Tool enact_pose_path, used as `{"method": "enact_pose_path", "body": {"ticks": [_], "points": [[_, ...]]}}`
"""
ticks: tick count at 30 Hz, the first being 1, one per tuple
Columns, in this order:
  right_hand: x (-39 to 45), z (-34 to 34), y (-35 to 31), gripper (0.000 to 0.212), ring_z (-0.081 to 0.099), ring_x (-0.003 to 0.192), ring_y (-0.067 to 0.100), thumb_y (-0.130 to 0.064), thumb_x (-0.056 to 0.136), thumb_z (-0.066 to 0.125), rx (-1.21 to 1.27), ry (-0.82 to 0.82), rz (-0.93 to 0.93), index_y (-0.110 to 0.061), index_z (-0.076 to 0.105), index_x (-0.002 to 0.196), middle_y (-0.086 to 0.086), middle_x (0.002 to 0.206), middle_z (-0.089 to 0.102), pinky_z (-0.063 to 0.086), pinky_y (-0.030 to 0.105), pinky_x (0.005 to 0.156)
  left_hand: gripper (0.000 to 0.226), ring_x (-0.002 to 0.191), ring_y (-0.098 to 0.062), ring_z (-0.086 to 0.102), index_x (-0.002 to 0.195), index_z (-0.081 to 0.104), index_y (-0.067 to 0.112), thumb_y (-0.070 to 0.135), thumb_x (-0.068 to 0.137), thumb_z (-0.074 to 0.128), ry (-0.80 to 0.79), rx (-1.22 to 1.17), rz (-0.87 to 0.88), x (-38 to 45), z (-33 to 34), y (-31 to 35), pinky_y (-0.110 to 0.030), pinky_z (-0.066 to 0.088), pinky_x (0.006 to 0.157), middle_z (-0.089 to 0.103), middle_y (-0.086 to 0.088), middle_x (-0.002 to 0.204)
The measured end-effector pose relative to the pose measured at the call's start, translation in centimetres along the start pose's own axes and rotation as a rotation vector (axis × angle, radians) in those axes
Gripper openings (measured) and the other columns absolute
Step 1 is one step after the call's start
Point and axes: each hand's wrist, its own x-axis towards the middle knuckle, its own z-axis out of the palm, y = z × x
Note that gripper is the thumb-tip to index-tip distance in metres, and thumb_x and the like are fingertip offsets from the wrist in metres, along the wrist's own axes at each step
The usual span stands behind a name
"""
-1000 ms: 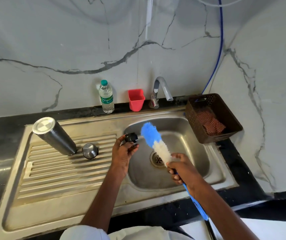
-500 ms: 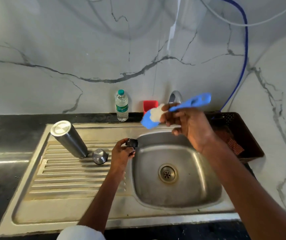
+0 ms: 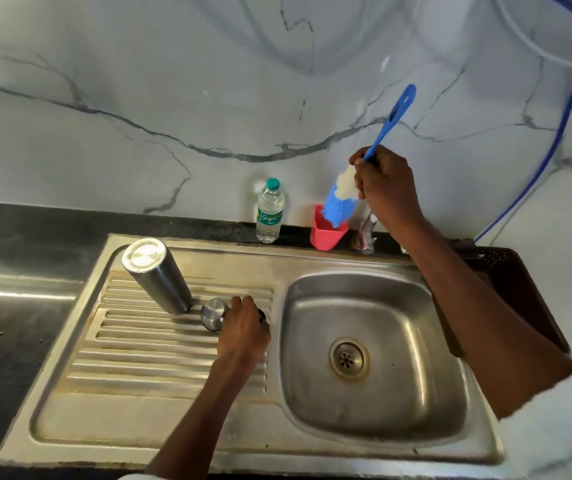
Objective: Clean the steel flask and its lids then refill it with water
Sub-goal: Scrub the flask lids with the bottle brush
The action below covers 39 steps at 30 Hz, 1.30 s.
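Note:
The steel flask (image 3: 158, 276) stands upside down on the ribbed drainboard (image 3: 146, 348), its base facing me. A steel lid (image 3: 213, 313) lies right beside it. My left hand (image 3: 243, 329) rests on the drainboard just right of that lid, closed over a small black lid (image 3: 261, 313) of which only an edge shows. My right hand (image 3: 386, 188) is raised at the back wall, gripping a blue and white bottle brush (image 3: 341, 199). The brush's bristle end dips into the red cup (image 3: 327, 232).
A water bottle (image 3: 270, 211) stands behind the sink, left of the red cup. The tap (image 3: 367, 233) sits right of the cup, partly behind my arm. The sink basin (image 3: 364, 358) with its drain lies below. A brown basket (image 3: 516, 289) stands at the right edge.
My right hand carried the brush from over the basin up to the back wall and tipped its bristles into the red cup. My left hand moved the black lid left onto the drainboard.

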Motion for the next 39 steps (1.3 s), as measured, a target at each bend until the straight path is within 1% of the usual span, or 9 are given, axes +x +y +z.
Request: {"method": "enact_pose_path", "body": {"ticks": [4, 9, 15, 20, 23, 30, 35, 37, 39], "points": [[1.2, 1.2, 1.2, 0.019, 0.062, 0.071, 0.016, -0.026, 0.093, 0.051, -0.006, 0.027, 0.054, -0.033, 0.066, 0.084, -0.009, 0.074, 0.065, 0.059, 0.048, 0.080, 0.023, 0.117, -0.037, 0.059, 0.120, 0.059, 0.004, 0.016, 0.100, 0.054, -0.034, 0.062, -0.030, 0.1, 0.2, -0.5, -0.046, 0.048, 0.097, 0.051, -0.017, 0.133], [1.5, 2.2, 1.7, 0.021, 0.059, 0.064, 0.013, -0.022, 0.092, 0.050, 0.000, 0.013, 0.086, -0.033, 0.064, 0.080, -0.011, 0.067, 0.062, 0.057, 0.043, 0.074, 0.024, 0.112, -0.041, 0.062, 0.120, 0.060, 0.001, 0.014, 0.102, 0.051, -0.012, 0.097, -0.038, 0.4, 0.5, -1.2, -0.047, 0.050, 0.093, 0.047, -0.020, 0.137], [2.9, 2.7, 1.5, 0.021, 0.064, 0.075, 0.018, -0.025, 0.093, 0.050, -0.012, 0.032, 0.109, -0.022, 0.071, 0.095, -0.008, 0.076, 0.065, 0.058, 0.041, 0.081, 0.025, 0.110, -0.040, 0.062, 0.122, 0.058, 0.005, 0.018, 0.101, 0.056, 0.022, 0.117, -0.031, 0.5, 0.7, -1.5, -0.049, 0.053, 0.092, 0.048, -0.019, 0.133], [3.7, 3.0, 1.7, 0.024, 0.066, 0.068, 0.019, -0.023, 0.096, 0.048, -0.050, 0.006, 0.186, -0.020, 0.071, 0.100, -0.001, 0.080, 0.067, 0.056, 0.035, 0.066, 0.033, 0.120, -0.040, 0.054, 0.127, 0.054, 0.006, 0.021, 0.098, 0.062, 0.041, 0.116, -0.034, 0.1, 0.3, -0.5, -0.051, 0.050, 0.097, 0.044, -0.018, 0.136], [4.1, 3.4, 2.4, 0.030, 0.070, 0.083, 0.028, -0.028, 0.092, 0.048, -0.083, 0.014, 0.237, -0.019, 0.074, 0.104, 0.001, 0.084, 0.070, 0.059, 0.044, 0.079, 0.039, 0.122, -0.036, 0.051, 0.131, 0.053, 0.010, 0.026, 0.097, 0.064, 0.096, 0.131, -0.027, -0.2, -0.7, 0.4, -0.048, 0.049, 0.099, 0.047, -0.015, 0.134], [3.6, 5.2, 4.8, 0.028, 0.062, 0.056, 0.015, -0.015, 0.100, 0.044, -0.056, -0.110, 0.392, -0.010, 0.068, 0.114, 0.009, 0.085, 0.070, 0.043, 0.016, 0.040, 0.054, 0.132, -0.030, 0.048, 0.148, 0.049, 0.018, 0.030, 0.098, 0.066, 0.182, -0.001, 0.059, -0.6, -1.7, 1.4, -0.045, 0.046, 0.104, 0.048, -0.008, 0.144], [3.5, 5.8, 5.9, 0.026, 0.071, 0.079, 0.027, -0.010, 0.092, 0.045, -0.094, -0.075, 0.408, -0.019, 0.069, 0.097, 0.010, 0.095, 0.073, 0.058, 0.032, 0.062, 0.055, 0.134, -0.024, 0.047, 0.150, 0.047, 0.023, 0.029, 0.099, 0.067, 0.164, -0.130, 0.135, -0.5, -1.6, 1.4, -0.042, 0.049, 0.106, 0.047, -0.003, 0.148], [3.9, 6.1, 7.2, 0.024, 0.072, 0.088, 0.032, -0.020, 0.087, 0.044, -0.113, -0.025, 0.375, -0.026, 0.063, 0.100, 0.007, 0.100, 0.073, 0.061, 0.047, 0.079, 0.056, 0.135, -0.024, 0.047, 0.151, 0.046, 0.024, 0.029, 0.099, 0.067, 0.165, -0.161, 0.131, -0.5, -1.6, 1.4, -0.042, 0.049, 0.107, 0.046, -0.002, 0.149], [4.2, 6.3, 8.2, 0.030, 0.071, 0.087, 0.035, -0.023, 0.081, 0.045, -0.113, 0.027, 0.348, -0.026, 0.055, 0.109, 0.007, 0.102, 0.068, 0.060, 0.052, 0.080, 0.055, 0.135, -0.024, 0.046, 0.150, 0.046, 0.024, 0.027, 0.099, 0.068, 0.173, -0.184, 0.129, -0.5, -1.6, 1.4, -0.043, 0.050, 0.107, 0.047, -0.002, 0.148]]}}
